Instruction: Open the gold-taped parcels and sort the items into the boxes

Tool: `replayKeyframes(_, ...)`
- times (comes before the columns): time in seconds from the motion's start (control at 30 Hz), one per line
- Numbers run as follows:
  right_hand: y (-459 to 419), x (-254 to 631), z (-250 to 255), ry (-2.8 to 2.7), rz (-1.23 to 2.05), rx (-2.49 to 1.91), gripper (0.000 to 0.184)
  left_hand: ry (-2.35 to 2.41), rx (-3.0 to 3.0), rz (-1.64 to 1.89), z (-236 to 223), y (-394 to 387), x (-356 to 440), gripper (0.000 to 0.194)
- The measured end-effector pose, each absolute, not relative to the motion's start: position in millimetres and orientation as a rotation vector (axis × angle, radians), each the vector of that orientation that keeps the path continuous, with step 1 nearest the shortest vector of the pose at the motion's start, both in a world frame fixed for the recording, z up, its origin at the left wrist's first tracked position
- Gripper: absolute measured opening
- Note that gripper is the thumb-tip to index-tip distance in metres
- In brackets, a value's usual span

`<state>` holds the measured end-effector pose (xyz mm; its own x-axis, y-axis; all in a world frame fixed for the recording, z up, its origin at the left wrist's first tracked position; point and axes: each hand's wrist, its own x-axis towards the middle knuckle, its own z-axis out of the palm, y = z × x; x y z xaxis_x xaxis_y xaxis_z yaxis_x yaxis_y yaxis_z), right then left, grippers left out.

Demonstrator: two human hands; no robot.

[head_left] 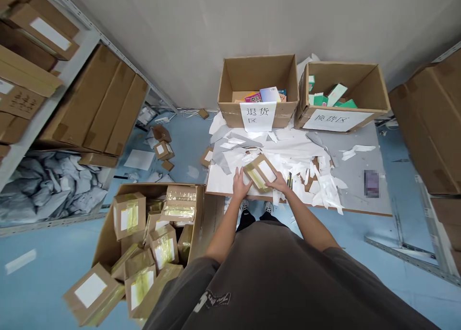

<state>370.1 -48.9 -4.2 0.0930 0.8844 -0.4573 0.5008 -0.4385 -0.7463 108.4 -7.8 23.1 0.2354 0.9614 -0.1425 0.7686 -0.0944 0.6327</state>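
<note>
A small cardboard box point(258, 175) with yellowish tape and a white label is tilted over the front of the table. My right hand point(277, 182) grips its right side, thumb on the near face. My left hand point(240, 185) is at the box's left, fingers stretched upward and apart, its thumb close to the lower left edge; whether it touches is hard to tell. Just right of my right hand lies a black and yellow utility knife point(290, 180). Torn white paper scraps point(326, 190) cover the table point(360, 176) around them.
Behind the table's front stand two open cartons with paper signs: one with books point(257, 80), one with green-white boxes point(342, 87). A big carton point(200, 210) of taped parcels stands left on the floor. Shelves point(88, 42) with boxes line the left; large cartons point(428, 123) stand right.
</note>
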Motion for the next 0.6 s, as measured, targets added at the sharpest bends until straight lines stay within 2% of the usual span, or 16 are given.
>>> replayKeyframes(0.13, -54.0, 349.8, -2.0, -0.759, 1.706, -1.811, 0.081, 1.309, 2.032, 0.332, 27.5, -3.7, 103.7, 0.100)
replayKeyframes(0.2, -57.2, 336.9, -1.4, -0.635, 1.781, -1.880, 0.076, 1.161, 2.063, 0.197, 23.2, -1.1, 103.8, 0.096)
replayKeyframes(0.27, -60.1, 325.7, -1.1, -0.636, 1.640, -2.041, 0.076, 1.098, 2.046, 0.112, 15.7, 0.7, 104.0, 0.090)
replayKeyframes(0.37, -66.0, 313.9, -0.7, -0.803, 1.254, -2.210, 0.078, 1.089, 1.988, 0.121, 3.2, 0.6, 103.1, 0.077)
replayKeyframes(0.43, -72.0, 307.1, -0.3, -1.005, 1.087, -2.188, 0.077, 1.101, 1.921, 0.156, -3.3, -0.4, 101.9, 0.072)
replayKeyframes(0.6, -82.3, 291.9, 8.7, -1.444, 0.928, -2.013, 0.071, 1.067, 1.808, 0.216, 0.5, 3.0, 99.4, 0.067)
